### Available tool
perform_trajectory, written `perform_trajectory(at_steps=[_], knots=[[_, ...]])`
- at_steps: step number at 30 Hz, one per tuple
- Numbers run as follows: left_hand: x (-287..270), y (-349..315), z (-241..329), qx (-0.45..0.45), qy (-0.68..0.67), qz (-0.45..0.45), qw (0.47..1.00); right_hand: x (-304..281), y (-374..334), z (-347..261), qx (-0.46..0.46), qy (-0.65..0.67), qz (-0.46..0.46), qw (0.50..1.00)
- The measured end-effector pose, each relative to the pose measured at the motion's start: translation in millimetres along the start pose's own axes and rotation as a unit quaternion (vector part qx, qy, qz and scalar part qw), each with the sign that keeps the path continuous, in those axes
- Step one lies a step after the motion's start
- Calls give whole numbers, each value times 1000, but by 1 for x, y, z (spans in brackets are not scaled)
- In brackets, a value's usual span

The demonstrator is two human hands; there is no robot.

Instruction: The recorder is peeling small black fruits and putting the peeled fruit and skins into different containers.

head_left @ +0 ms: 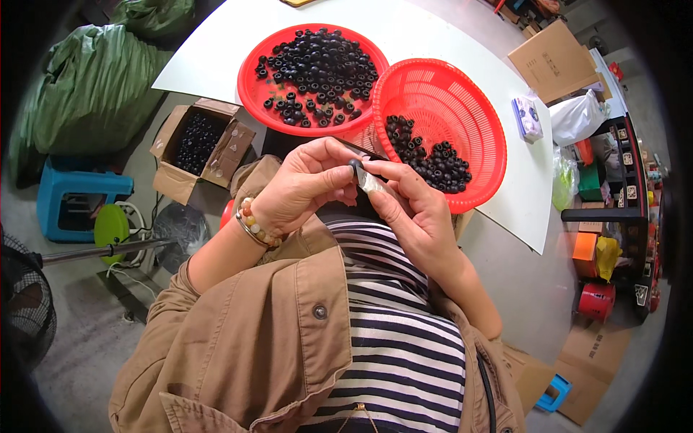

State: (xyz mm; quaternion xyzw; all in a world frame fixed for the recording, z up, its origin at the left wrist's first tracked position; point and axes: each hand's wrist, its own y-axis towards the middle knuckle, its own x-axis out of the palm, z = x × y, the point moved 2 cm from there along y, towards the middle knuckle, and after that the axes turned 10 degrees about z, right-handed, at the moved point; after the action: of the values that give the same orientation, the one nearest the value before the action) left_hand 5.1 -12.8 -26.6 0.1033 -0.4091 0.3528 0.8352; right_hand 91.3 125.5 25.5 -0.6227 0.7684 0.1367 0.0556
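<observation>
Close in front of my chest, my left hand (309, 179) pinches a small black ring-shaped part (355, 164) between thumb and fingers. My right hand (417, 211) grips a short metal blade with a white wrapped handle (371, 182), and the blade touches the black part or lies right against it. Beyond my hands, a round red tray (245, 75) bears many similar black parts (321, 61). To its right, a red plastic basket (495, 137) holds a smaller heap of black parts (442, 167) on its near side.
Both red containers stand on a white table (440, 36). An open cardboard box (165, 144) of dark parts sits at the left, near a blue stool (83, 180), a green sack (90, 86) and a fan (29, 303). A tissue pack (528, 117) lies by the table's right edge.
</observation>
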Motion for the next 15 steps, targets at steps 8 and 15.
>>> perform_trajectory(at_steps=[8, 15], knots=[[0, 0, 0, 33, 37, 27, 998, 1, 1, -1, 21, 46, -11, 999], [1, -1, 1, 80, 92, 60, 991, 5, 1, -2, 67, 113, -9, 991]])
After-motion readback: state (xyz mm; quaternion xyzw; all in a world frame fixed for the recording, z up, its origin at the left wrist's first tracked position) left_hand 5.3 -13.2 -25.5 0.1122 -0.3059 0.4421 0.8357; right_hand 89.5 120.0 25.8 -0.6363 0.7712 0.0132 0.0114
